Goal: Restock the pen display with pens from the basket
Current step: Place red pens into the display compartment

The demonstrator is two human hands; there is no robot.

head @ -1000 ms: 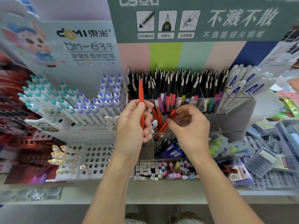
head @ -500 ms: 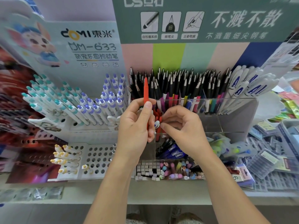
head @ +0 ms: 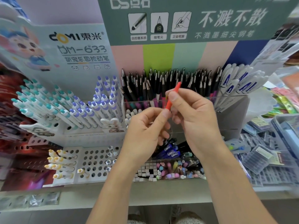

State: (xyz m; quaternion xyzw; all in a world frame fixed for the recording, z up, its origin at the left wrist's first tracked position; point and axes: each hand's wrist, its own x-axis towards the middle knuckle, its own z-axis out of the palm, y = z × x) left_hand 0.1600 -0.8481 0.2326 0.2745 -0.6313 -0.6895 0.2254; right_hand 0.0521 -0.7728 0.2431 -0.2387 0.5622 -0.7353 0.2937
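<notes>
Red pen point(head: 172, 97) pinched by both hands' fingers, right hand point(head: 196, 117), left hand point(head: 145, 131); behind, "DOMI DM-633" sign point(head: 77, 46).

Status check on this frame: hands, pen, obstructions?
Left hand and right hand both pinch red pen. Pen tilted, above clear bin. Nothing blocking.

Red pen point(head: 172, 97) tilted, held before black pens point(head: 161, 84)
</notes>
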